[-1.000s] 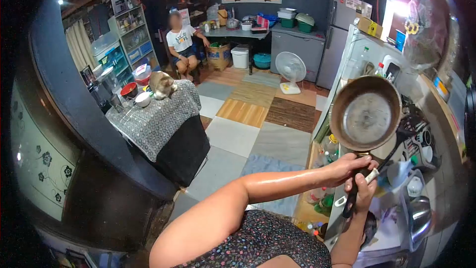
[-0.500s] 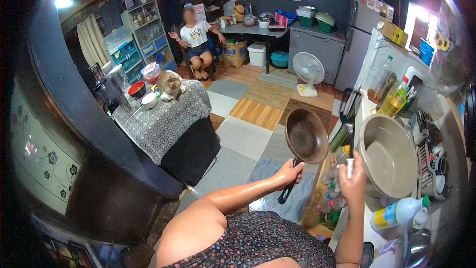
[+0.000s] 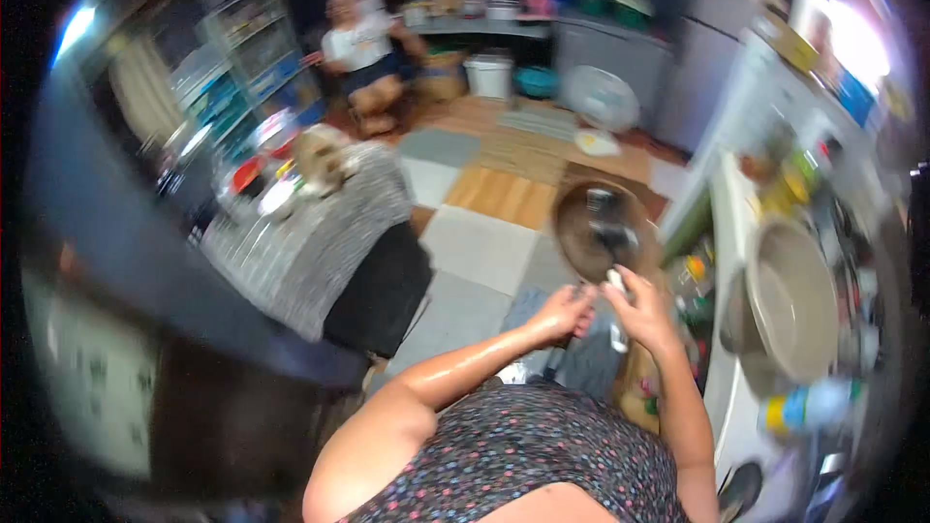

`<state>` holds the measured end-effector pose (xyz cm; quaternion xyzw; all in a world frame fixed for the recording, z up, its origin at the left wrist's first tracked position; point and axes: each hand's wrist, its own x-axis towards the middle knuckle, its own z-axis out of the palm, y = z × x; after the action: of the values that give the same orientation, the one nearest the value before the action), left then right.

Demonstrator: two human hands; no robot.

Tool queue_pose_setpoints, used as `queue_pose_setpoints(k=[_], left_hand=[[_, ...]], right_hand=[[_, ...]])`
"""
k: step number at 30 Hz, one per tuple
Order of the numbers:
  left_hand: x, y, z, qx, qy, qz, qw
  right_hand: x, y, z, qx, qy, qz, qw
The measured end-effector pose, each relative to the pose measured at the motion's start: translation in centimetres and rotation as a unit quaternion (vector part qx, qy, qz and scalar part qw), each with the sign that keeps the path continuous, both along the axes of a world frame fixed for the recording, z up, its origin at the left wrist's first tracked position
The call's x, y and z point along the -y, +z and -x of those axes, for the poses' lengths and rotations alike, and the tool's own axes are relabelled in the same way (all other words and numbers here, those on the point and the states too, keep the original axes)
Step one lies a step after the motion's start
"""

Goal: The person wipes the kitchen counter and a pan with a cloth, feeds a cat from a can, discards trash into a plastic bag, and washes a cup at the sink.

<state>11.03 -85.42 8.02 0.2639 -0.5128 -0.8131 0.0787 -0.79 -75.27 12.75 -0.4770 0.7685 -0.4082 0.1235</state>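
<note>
My left hand is closed around the handle of a frying pan, whose dark brown inner face is tilted up toward me. The handle's lower end shows below my fist. In my right hand is a black spatula with a pale section at its handle. Its blurred head overlaps the pan in view; whether the two touch, I cannot tell. To the right, a large beige basin rests on the counter, away from both hands.
Along the counter stand an oil bottle and a white-blue bottle. At left, a cat sits on a cloth-covered table. Farther back are a seated person and an electric fan.
My right hand has swung left from beside the basin, bringing the spatula over the pan. My left hand keeps its hold on the pan. The view has shifted and blurred.
</note>
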Motion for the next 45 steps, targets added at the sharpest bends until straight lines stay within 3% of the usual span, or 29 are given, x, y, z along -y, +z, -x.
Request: queue_pose_setpoints(k=[2, 4, 6, 7, 10, 11, 12, 13, 15, 17, 21, 23, 24, 25, 26, 27, 30, 33, 34, 36, 38, 40, 42, 45], left_hand=[[1.7, -0.7, 0.0, 0.030, -0.013, 0.025, 0.999], [2.4, 0.8, -0.6, 0.014, -0.043, -0.008, 0.999], [2.7, 1.4, -0.7, 0.022, -0.076, 0.008, 0.997], [2.8, 1.5, -0.6, 0.007, -0.089, 0.012, 0.996], [3.5, 0.5, 0.0, 0.012, -0.165, 0.051, 0.985], [3.9, 0.9, 2.1, -0.013, -0.175, 0.057, 0.983], [3.8, 0.3, 2.1, -0.022, -0.205, 0.066, 0.976], [3.1, -0.6, 0.9, -0.016, -0.231, 0.066, 0.971], [1.3, -0.3, 1.9, -0.004, -0.216, 0.018, 0.976], [0.2, -0.5, 2.2, 0.014, -0.228, -0.016, 0.973], [-2.2, -0.2, 2.8, 0.020, -0.266, 0.020, 0.963], [-3.3, 0.1, 3.3, 0.024, -0.273, 0.043, 0.961], [-3.6, -0.1, 3.8, 0.014, -0.284, 0.058, 0.957], [-4.2, 0.9, 4.2, 0.003, -0.291, 0.074, 0.954], [-4.8, 1.2, 4.9, 0.000, -0.295, 0.070, 0.953], [-5.4, 1.0, 5.8, -0.008, -0.301, 0.070, 0.951], [-7.7, 1.3, 8.7, -0.017, -0.319, 0.053, 0.946], [-10.6, 1.3, 11.6, -0.016, -0.332, 0.029, 0.943], [-11.7, 1.2, 12.5, -0.020, -0.341, 0.014, 0.940], [-13.9, 1.2, 13.7, -0.025, -0.353, 0.020, 0.935], [-15.3, 1.0, 14.0, -0.026, -0.370, 0.023, 0.928], [-16.0, 1.1, 13.7, -0.035, -0.388, 0.021, 0.921], [-16.0, 0.7, 12.9, -0.048, -0.369, 0.013, 0.928], [-14.7, -1.0, 11.8, -0.015, -0.362, 0.060, 0.930]], right_hand=[[-1.6, 3.2, -1.5, 0.063, -0.014, 0.032, 0.997], [-3.6, 5.0, -1.4, -0.001, -0.047, 0.037, 0.998], [-6.7, 4.1, 0.0, -0.225, -0.143, 0.058, 0.962], [-8.5, 5.1, 0.3, -0.173, -0.191, 0.040, 0.965], [-13.6, 5.8, 2.6, -0.375, -0.371, -0.118, 0.841], [-15.1, 6.3, 4.8, -0.394, -0.384, -0.112, 0.827], [-16.9, 5.3, 6.0, -0.369, -0.392, -0.179, 0.823], [-18.4, 3.4, 6.4, -0.329, -0.390, -0.253, 0.822], [-20.0, 1.4, 10.1, -0.322, -0.373, -0.252, 0.833], [-20.3, 2.8, 11.4, -0.312, -0.358, -0.244, 0.845], [-20.8, 9.3, 10.5, -0.285, -0.396, -0.108, 0.866], [-21.1, 14.5, 8.3, -0.186, -0.393, -0.048, 0.899], [-21.9, 16.1, 8.3, -0.196, -0.358, -0.002, 0.913], [-22.3, 18.0, 7.5, -0.294, -0.364, 0.008, 0.884], [-22.8, 19.9, 7.3, -0.238, -0.336, 0.048, 0.910], [-23.6, 21.0, 7.4, -0.319, -0.314, 0.087, 0.890], [-24.7, 25.6, 5.1, -0.182, -0.269, 0.131, 0.937], [-24.4, 27.7, 2.2, -0.124, -0.223, 0.189, 0.948], [-24.4, 27.5, 1.7, -0.127, -0.226, 0.191, 0.947], [-24.4, 27.2, 0.4, -0.257, -0.175, 0.211, 0.927], [-24.3, 27.1, -1.2, -0.037, -0.152, 0.319, 0.935], [-26.4, 26.2, -0.4, -0.247, -0.173, 0.186, 0.935], [-29.3, 26.8, -1.3, -0.351, -0.168, 0.064, 0.919], [-30.4, 24.1, -1.3, -0.279, -0.196, 0.185, 0.922]])
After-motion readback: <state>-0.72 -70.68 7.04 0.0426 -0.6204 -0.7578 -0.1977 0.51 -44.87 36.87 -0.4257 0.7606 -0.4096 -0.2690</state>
